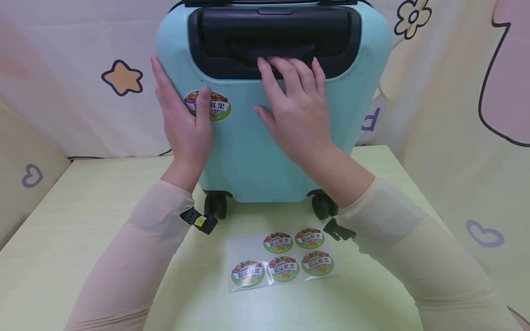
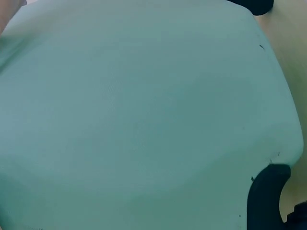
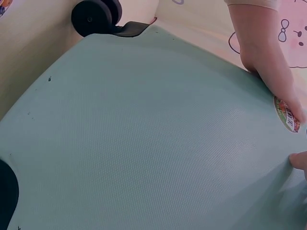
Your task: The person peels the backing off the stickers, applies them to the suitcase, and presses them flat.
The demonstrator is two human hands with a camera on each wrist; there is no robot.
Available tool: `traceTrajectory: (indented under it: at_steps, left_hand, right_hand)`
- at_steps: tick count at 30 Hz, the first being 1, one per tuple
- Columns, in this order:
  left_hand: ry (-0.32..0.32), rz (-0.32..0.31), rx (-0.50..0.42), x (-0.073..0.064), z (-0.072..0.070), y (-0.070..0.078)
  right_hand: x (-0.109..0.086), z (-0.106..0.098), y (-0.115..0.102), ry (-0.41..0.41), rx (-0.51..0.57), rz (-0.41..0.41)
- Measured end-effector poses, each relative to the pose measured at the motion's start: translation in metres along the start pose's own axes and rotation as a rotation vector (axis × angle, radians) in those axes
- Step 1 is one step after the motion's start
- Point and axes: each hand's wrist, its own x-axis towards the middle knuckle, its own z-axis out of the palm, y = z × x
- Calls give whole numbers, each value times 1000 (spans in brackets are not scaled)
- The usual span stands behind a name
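Note:
A light blue suitcase (image 1: 265,147) stands upright on the table in the head view, its black wheels at the bottom. Set into its upper front is a black handle recess (image 1: 339,55). My left hand (image 1: 184,122) lies along the suitcase's left edge, fingers extended and thumb over an oval fruit sticker (image 1: 221,108), partly covering it. At the recess, the fingertips of my right hand (image 1: 298,108) touch its lower part, with the thumb apart from the other fingers. The right wrist view also shows the left hand (image 3: 271,62) by the sticker.
A clear sheet (image 1: 244,248) bearing several oval fruit stickers lies on the pale table (image 1: 198,303) in front of the suitcase. Behind and beside it hang printed cloth walls (image 1: 83,69). Small black devices are strapped at both wrists.

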Motion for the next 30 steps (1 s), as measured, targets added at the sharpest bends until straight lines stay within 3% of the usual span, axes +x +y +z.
traceTrajectory:
  at_steps: [3,9,12,17,21,23,26,30]
  left_hand:
    - [43,44,-42,2,0,-3]
    - [57,29,-179,5,-3,-6]
    - [5,12,-150,4,-1,-4]
    - [-63,-79,-60,0,2,1]
    - [-50,-78,-25,-2,1,1]
    - [-32,-48,-32,-2,0,0]
    - [4,0,-60,-1,-1,-3]
    - [46,14,-136,1,-2,-6]
  right_hand:
    - [0,0,0,2,2,1]
    - [0,1,1,24,3,-8]
    - [0,2,1,24,4,-5]
    - [-1,2,1,11,-8,-8]
    - [0,3,0,16,-9,-13]
    - [0,3,0,21,-6,-14]
    - [0,3,0,28,-4,-14]
    - [0,3,0,27,-4,-14]
